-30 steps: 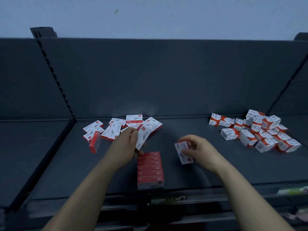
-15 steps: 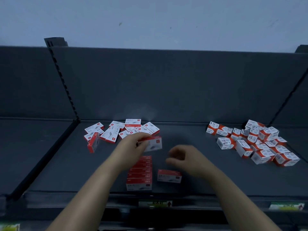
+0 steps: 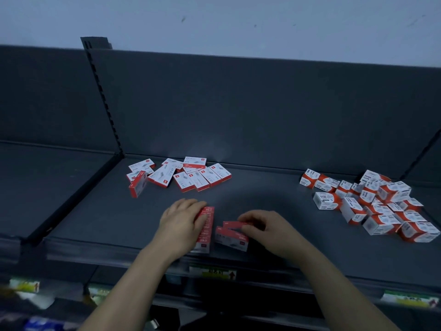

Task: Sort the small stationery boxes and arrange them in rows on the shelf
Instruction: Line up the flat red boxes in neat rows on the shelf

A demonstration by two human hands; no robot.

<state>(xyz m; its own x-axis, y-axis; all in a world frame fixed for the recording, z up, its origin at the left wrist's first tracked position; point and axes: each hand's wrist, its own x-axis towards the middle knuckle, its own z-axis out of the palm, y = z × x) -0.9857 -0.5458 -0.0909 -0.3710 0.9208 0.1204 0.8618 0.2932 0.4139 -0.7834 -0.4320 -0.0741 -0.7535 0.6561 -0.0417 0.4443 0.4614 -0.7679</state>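
Since these little cardboard staple boxes (image 3: pixel 231 236) look light, stiff and a bit slick, they're best pinched by the long edges, which is how one gets held under the right hand (image 3: pixel 262 227) fingers, while the left hand (image 3: pixel 182 223) fingers are laid flat on the front row (image 3: pixel 204 231) on the shelf (image 3: pixel 100 225).

I see a dark grey metal shelf (image 3: pixel 274 194) with a matching grey back panel (image 3: pixel 238 111) beneath a pale blue-grey wall (image 3: pixel 214 22). The flat cardboard boxes (image 3: pixel 181 175) are white with red edges and grey print. The row of red box sides (image 3: pixel 205 229) carries white lettering. The cube-shaped boxes (image 3: pixel 372 204) are white with orange-red bands. The price labels (image 3: pixel 212 273) are green and yellow.
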